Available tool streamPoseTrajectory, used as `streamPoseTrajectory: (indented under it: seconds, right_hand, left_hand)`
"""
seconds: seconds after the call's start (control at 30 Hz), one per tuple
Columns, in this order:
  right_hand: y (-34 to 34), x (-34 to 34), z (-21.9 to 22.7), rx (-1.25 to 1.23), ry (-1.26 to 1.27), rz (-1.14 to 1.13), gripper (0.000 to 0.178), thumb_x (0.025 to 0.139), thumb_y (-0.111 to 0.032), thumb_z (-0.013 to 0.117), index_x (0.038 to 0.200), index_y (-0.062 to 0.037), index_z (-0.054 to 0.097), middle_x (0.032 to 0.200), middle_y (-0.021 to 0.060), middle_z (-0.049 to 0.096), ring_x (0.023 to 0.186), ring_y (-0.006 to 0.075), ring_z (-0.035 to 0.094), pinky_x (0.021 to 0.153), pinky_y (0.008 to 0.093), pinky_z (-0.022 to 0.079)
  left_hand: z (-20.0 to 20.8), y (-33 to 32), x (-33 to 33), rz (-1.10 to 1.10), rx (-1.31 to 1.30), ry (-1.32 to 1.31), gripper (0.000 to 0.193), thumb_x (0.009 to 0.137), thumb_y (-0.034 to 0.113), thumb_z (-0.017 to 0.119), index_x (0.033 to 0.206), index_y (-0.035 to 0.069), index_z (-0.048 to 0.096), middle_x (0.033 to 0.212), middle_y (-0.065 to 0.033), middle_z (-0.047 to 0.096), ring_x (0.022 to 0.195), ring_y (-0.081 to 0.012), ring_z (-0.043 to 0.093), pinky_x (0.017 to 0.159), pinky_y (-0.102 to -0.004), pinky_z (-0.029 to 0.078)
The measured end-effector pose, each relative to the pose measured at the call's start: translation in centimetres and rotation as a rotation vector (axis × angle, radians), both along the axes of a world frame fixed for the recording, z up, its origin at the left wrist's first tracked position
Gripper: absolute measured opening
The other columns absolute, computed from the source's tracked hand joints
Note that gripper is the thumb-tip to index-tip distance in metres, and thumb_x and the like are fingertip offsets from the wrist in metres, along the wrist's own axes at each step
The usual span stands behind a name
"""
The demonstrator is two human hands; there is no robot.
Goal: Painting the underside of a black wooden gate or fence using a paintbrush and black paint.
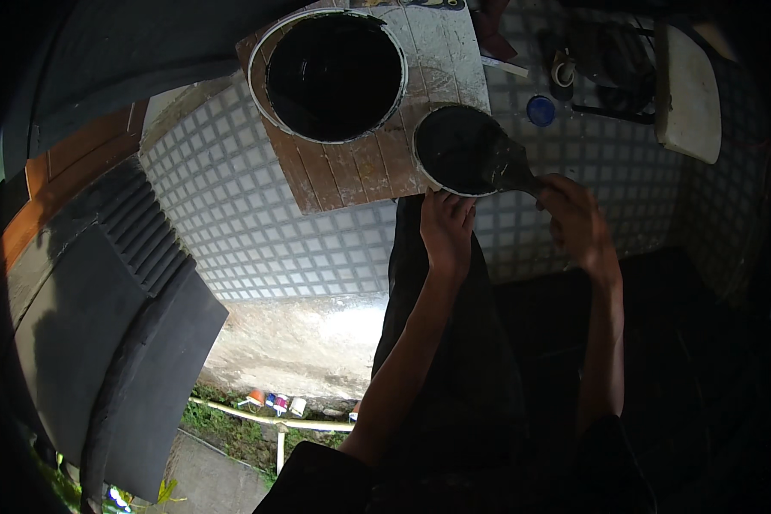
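Observation:
My right hand is closed round the handle of a dark paintbrush-like tool; its wide end lies over the right rim of a small round tub. The tub has a pale rim and dark contents, perhaps paint. At the tub's near edge my left hand grips it, the fingertips on the rim and part of the fingers hidden underneath. Left of the tub stands a large pale-rimmed bucket, also dark inside. Both containers are at a paint-spattered wooden board.
A blue round lid and a roll of tape lie on the tiled floor to the right and left of the board. A white chair-like seat stands at the far right. Dark panels rise on the left.

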State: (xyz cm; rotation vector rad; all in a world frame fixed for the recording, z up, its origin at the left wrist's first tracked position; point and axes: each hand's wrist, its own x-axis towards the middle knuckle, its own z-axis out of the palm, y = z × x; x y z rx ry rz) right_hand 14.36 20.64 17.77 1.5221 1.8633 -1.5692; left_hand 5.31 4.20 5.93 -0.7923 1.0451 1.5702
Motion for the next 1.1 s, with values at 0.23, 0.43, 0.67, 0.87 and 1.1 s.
streamPoseTrajectory:
  seconds: [0.23,0.43,0.67,0.87,1.1]
  right_hand:
    - [-4.8,0.3,-2.2,0.102,-0.1,-0.225,0.035,0.093,-0.009,0.044,0.12,0.0064,0.059,0.075,0.0169,0.059,0.054,0.0167,0.051,0.051,0.0346,0.042]
    - [-8.2,-1.2,-3.2,0.251,0.089,-0.276,0.04,0.089,0.001,0.048,0.128,0.0069,0.053,0.084,0.0274,0.065,0.073,0.0323,0.067,0.065,0.0414,0.05]
    - [-10.6,-0.4,-5.1,0.274,0.083,-0.151,0.037,0.09,-0.002,0.049,0.126,0.0071,0.054,0.083,0.0275,0.065,0.076,0.0384,0.066,0.067,0.0445,0.052]
    - [-10.0,-1.0,-4.8,0.382,-0.046,0.153,0.033,0.087,-0.009,0.055,0.118,0.0037,0.059,0.074,0.0246,0.065,0.072,0.0409,0.066,0.065,0.0458,0.055]
    - [-5.9,-1.8,-6.1,0.301,-0.035,0.221,0.022,0.081,0.0,0.051,0.097,0.0054,0.065,0.071,0.0257,0.063,0.065,0.0424,0.063,0.063,0.0504,0.051]
  left_hand:
    - [0.1,0.0,0.5,-0.018,-0.001,-0.023,0.054,0.1,0.05,0.041,0.129,0.005,0.048,0.128,-0.0083,0.052,0.125,-0.0249,0.048,0.111,-0.0399,0.029]
    - [-0.7,-0.6,1.2,0.07,0.036,-0.084,0.046,0.101,0.046,0.037,0.125,0.009,0.05,0.12,-0.0055,0.055,0.119,-0.0245,0.052,0.107,-0.0401,0.034]
    - [-1.6,-1.1,2.5,0.129,0.108,-0.008,0.037,0.101,0.04,0.04,0.127,0.013,0.046,0.117,-0.0052,0.055,0.112,-0.0234,0.054,0.1,-0.0379,0.04]
    - [-2.7,-1.7,2.1,0.23,0.169,-0.196,0.039,0.101,0.038,0.042,0.132,0.014,0.042,0.115,-0.0058,0.052,0.104,-0.0221,0.053,0.096,-0.0366,0.042]
    - [-1.5,0.0,2.3,0.169,-0.034,-0.132,0.049,0.098,0.046,0.048,0.135,0.016,0.041,0.112,-0.0045,0.051,0.105,-0.0216,0.051,0.095,-0.0373,0.041]
